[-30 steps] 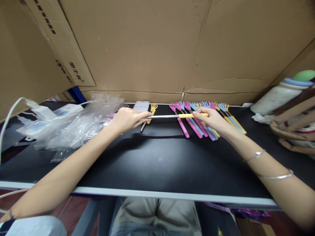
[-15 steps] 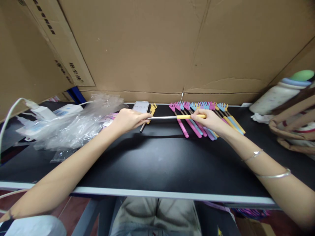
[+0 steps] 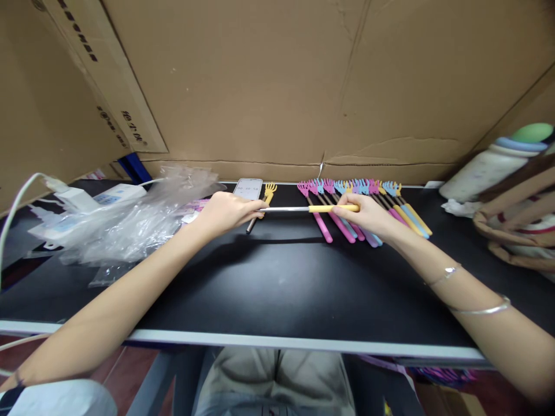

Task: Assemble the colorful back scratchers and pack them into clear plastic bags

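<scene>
Stretched level between my hands is a back scratcher rod with a yellow handle (image 3: 318,209) and a silvery metal shaft (image 3: 288,209). My left hand (image 3: 234,209) pinches the shaft's left end, and whatever is at that end is hidden by the fingers. My right hand (image 3: 358,211) is closed round the yellow handle. Just behind my left hand lies a yellow claw-shaped scratcher head (image 3: 270,189), and a dark metal rod (image 3: 251,226) pokes out below the fingers. Beyond my right hand, several pink, blue, purple and yellow back scratchers (image 3: 323,225) lie in a row, claws toward the cardboard.
A phone showing a timer (image 3: 248,188) lies behind my left hand. Crumpled clear plastic bags (image 3: 125,225) and a white power strip (image 3: 119,195) are at left. A bottle (image 3: 485,173) and a brown bag (image 3: 511,225) stand at right. Cardboard (image 3: 269,86) walls the black table (image 3: 277,289).
My right hand and the yellow handle have shifted slightly left, toward my left hand. My left hand has stayed in place. The phone's timer digits have changed.
</scene>
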`<state>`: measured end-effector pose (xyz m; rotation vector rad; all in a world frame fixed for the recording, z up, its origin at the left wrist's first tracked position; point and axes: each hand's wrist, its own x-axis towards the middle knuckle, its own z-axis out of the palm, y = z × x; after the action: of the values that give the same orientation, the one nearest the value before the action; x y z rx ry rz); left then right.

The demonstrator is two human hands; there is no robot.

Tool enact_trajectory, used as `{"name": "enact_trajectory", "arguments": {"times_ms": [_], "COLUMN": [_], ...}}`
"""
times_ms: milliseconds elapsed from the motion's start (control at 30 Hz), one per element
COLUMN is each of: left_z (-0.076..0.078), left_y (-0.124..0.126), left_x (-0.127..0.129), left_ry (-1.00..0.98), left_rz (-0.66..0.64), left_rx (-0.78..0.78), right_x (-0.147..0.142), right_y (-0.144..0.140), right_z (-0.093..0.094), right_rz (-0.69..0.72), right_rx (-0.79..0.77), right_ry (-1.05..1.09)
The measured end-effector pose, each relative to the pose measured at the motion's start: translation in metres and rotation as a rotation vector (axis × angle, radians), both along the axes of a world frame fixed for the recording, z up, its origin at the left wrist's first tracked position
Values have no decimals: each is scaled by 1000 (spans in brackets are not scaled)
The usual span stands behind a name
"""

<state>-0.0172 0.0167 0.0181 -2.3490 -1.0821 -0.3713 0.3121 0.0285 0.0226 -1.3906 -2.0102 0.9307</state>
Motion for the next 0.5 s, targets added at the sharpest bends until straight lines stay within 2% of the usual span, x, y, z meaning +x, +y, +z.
{"name": "enact_trajectory", "arguments": {"times_ms": [267, 500], "left_z": [2, -5], "left_y": [-2, 0], "left_x": [1, 3], "left_ry": [9, -20], "left_rz": [-1, -17], "left_rx": [-32, -42], "right_x": [-1, -6], "right_y": [2, -3], "right_z": [-4, 2], "right_rz": [34, 17], "right_rx": [66, 53], "right_ry": [-29, -50]}}
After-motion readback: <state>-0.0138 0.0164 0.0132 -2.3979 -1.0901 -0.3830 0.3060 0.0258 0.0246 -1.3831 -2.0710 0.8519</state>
